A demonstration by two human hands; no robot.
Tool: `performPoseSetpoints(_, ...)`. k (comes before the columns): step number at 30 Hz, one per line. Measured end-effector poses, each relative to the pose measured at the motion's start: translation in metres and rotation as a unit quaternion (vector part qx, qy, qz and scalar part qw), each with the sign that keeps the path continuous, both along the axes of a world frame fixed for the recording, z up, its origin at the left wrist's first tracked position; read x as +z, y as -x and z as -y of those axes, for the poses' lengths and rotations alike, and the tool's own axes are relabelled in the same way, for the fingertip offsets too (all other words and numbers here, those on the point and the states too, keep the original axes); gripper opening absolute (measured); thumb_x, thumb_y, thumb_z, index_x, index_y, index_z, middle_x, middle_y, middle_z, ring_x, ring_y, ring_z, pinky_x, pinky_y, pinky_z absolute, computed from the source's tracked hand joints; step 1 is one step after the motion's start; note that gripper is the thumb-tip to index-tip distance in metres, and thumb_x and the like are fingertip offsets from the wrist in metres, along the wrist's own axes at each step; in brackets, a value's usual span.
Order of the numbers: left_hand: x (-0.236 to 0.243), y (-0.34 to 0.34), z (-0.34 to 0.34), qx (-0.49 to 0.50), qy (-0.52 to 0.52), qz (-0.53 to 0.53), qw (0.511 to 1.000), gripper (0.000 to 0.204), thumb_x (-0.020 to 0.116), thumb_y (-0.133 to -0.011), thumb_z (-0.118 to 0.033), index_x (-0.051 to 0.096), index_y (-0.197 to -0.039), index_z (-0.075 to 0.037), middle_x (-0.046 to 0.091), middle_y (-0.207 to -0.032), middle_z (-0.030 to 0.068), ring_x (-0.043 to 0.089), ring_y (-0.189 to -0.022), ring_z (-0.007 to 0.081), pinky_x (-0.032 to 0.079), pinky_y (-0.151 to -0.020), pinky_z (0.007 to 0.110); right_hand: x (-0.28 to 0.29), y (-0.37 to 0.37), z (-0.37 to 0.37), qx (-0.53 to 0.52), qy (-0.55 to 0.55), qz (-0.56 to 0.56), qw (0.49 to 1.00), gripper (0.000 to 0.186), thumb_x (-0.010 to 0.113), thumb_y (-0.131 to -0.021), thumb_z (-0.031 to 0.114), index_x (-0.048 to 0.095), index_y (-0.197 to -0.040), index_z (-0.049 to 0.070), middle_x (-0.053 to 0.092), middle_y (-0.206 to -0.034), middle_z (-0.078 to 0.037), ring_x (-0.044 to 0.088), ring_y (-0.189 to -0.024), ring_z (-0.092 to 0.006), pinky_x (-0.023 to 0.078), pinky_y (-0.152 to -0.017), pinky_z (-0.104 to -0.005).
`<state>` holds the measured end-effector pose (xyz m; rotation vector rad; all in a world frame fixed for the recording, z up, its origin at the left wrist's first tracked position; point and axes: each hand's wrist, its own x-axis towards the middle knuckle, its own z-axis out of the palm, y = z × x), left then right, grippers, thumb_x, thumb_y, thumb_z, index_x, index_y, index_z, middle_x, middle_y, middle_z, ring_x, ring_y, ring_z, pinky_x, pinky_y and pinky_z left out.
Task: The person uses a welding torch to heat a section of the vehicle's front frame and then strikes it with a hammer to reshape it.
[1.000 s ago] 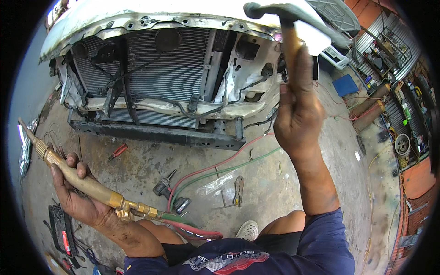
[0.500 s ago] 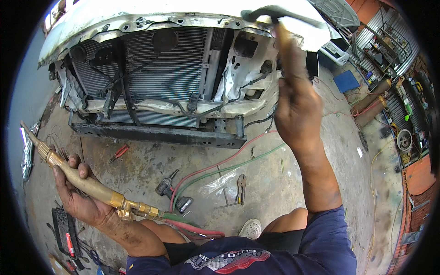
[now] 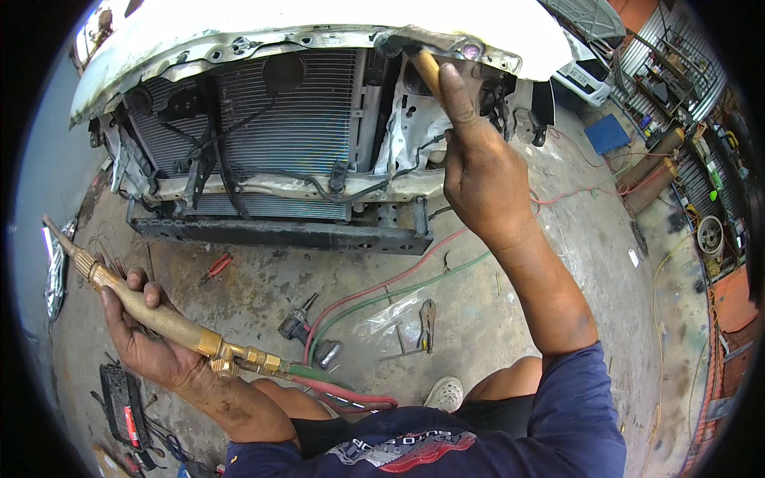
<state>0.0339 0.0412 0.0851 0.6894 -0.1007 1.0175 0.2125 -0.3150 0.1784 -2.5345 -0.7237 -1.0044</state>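
Right hand [image 3: 488,179] clenches the likely head-heavy hammer [image 3: 422,60] by its handle [image 3: 433,78]; left hand [image 3: 155,350] wraps the stiff-looking torch [image 3: 163,320] mid-barrel.

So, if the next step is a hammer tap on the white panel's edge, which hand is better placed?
Probably the right hand: it grips the hammer, whose head is at the front edge of the white panel. The left hand holds a torch, lower in view and apart from the panel.

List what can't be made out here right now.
Head view, all:
Head of the hammer: blurred; contact with the white panel unclear.
Its grip end: hidden by the right hand.
Green hose, far run: hidden behind the right forearm.
White panel's top: cut off by the upper edge.
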Motion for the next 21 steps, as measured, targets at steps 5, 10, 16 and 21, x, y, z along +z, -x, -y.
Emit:
performPoseSetpoints(5, 0.005, 0.001, 0.003, 0.015, -0.001, 0.001, 1.000, 0.045, 0.055, -0.113, -0.018, 0.048, -0.148, 0.008, 0.060, -0.126, 0.0164, 0.058, -0.103, 0.0201, 0.053, -0.075, 0.029, -0.010, 0.003, 0.009, 0.086, -0.056, 0.049, 0.994, 0.074, 0.062, -0.098, -0.003, 0.036, -0.167, 0.009, 0.074, -0.109, -0.023, 0.075, -0.084, -0.0365, 0.059, -0.077, -0.0405)
performPoseSetpoints(10, 0.004, 0.003, -0.002, 0.025, -0.002, -0.003, 1.000, 0.044, 0.056, -0.113, -0.018, 0.049, -0.147, 0.009, 0.061, -0.125, 0.0168, 0.059, -0.103, 0.0205, 0.054, -0.073, 0.028, -0.068, -0.004, 0.035, 0.156, -0.088, -0.048, 0.983, 0.057, 0.067, -0.099, 0.013, 0.050, -0.153, 0.007, 0.070, -0.095, -0.019, 0.068, -0.083, -0.0449, 0.053, -0.076, -0.0549)
performPoseSetpoints(16, 0.002, 0.006, -0.004, 0.028, 0.008, -0.005, 1.000, 0.041, 0.056, -0.113, -0.017, 0.050, -0.144, 0.009, 0.062, -0.123, 0.0178, 0.060, -0.102, 0.0201, 0.055, -0.072, 0.029, -0.055, -0.009, 0.043, 0.038, 0.114, -0.319, 0.940, 0.048, 0.067, -0.097, 0.014, 0.058, -0.145, 0.008, 0.073, -0.104, -0.025, 0.071, -0.096, -0.0463, 0.056, -0.084, -0.0540)
performPoseSetpoints(21, 0.002, 0.008, -0.007, 0.002, 0.006, 0.023, 1.000, 0.040, 0.054, -0.113, -0.017, 0.051, -0.143, 0.009, 0.062, -0.122, 0.0189, 0.061, -0.102, 0.0212, 0.056, -0.071, 0.029, -0.022, -0.040, 0.042, -0.019, 0.188, -0.101, 0.977, 0.066, 0.064, -0.093, 0.006, 0.052, -0.157, 0.020, 0.075, -0.103, -0.019, 0.076, -0.093, -0.0395, 0.061, -0.081, -0.0515)
